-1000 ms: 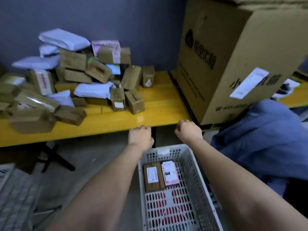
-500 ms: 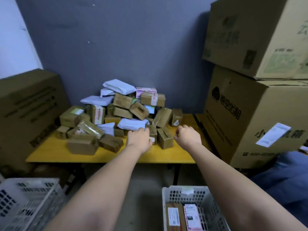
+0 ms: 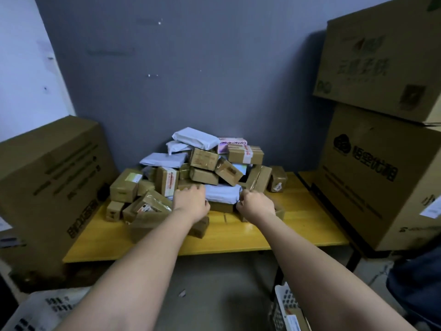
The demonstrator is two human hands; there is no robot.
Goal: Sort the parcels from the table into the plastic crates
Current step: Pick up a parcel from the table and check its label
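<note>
White mailer (image 3: 223, 192) btwn both hands: right grip (image 3: 256, 204) pinches its edge, left grip (image 3: 191, 201) rests open.

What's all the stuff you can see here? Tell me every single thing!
Table: one, yellow, against the grey wall.
Parcels: a heap too tangled to count, brown boxes and white bags, on the table.
Pink box: one, atop the heap.
Big cartons: three, brown, one left, two stacked right.
Crates: two, white, on the floor, bottom corners.
Left hand: at the heap.
Right hand: pinching a white bag.
</note>
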